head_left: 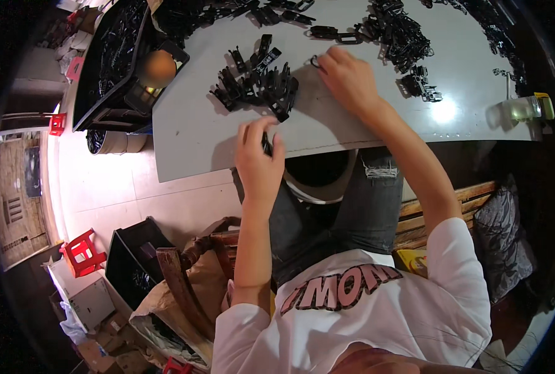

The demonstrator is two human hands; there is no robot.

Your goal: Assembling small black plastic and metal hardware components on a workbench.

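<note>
My left hand (257, 149) is at the table's near edge, fingers curled around a small black piece (267, 144) that shows between thumb and fingers. Just beyond it lies a loose heap of black clip-like parts (258, 81), some standing on edge. Over the grey table (196, 137), to the right of that heap, my right hand (349, 81) is closed in a pinch. A small dark ring-shaped end (315, 61) sticks out at its fingertips; the rest is hidden by the fingers.
More black parts lie in a long pile (402, 34) and a small cluster (421, 85) on the right. At the right edge lies a clear jar (524, 109) with a yellow lid. A black crate (112, 81) of parts stands left, with a rounded orange thing (159, 68) at its corner.
</note>
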